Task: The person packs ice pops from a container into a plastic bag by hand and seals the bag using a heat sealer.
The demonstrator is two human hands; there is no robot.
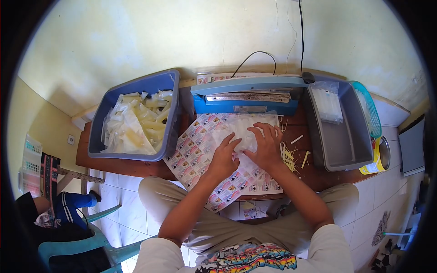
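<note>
A clear plastic bag with whitish contents (pixel 237 126) lies on printed paper sheets (pixel 193 157) in front of me. My left hand (pixel 224 159) is at the bag's near left side, with its fingers bent onto the plastic. From the right, my right hand (pixel 266 146) grips the same bag, its fingers curled over the top and its thumb near my left fingers. Just behind the bag stands a blue impulse sealer (pixel 246 105), its long grey arm (pixel 255 83) above the metal sealing strip. What exactly is inside the bag is hard to make out.
A grey-blue tub (pixel 171 132) of filled, yellowish plastic packets stands left. Another grey tub (pixel 348 143), right, holds packed clear bags (pixel 326 102). Thin yellow offcuts (pixel 290 159) litter the wooden table (pixel 129 166). Beyond are a yellow can (pixel 377 157), a green basket (pixel 371 109) and a seated person's leg (pixel 75 204).
</note>
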